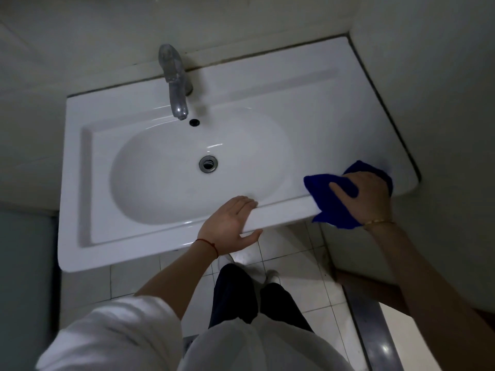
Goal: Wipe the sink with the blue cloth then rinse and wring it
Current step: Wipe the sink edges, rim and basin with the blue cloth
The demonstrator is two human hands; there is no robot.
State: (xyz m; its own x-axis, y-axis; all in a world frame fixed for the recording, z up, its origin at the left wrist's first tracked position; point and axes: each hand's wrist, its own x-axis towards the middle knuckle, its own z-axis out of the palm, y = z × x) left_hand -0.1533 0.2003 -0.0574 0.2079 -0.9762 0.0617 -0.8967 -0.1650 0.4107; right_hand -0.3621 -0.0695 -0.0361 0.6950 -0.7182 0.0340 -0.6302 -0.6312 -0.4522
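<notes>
Best done with the left hand (230,223) kept as a brace, fingers straight over the front rim of the sink (139,247) and thumb under the edge, while the right hand (367,196) presses the blue cloth (326,199) flat at the front right corner and sweeps in overlapping strokes back toward the bowl, probably leaving rinsing and wringing under the tap (175,81) for afterwards. Glossy white ceramic all round, an open drain (208,163) in the dry-looking bowl, pale walls close on the right and behind, tiled floor (289,263) below.
</notes>
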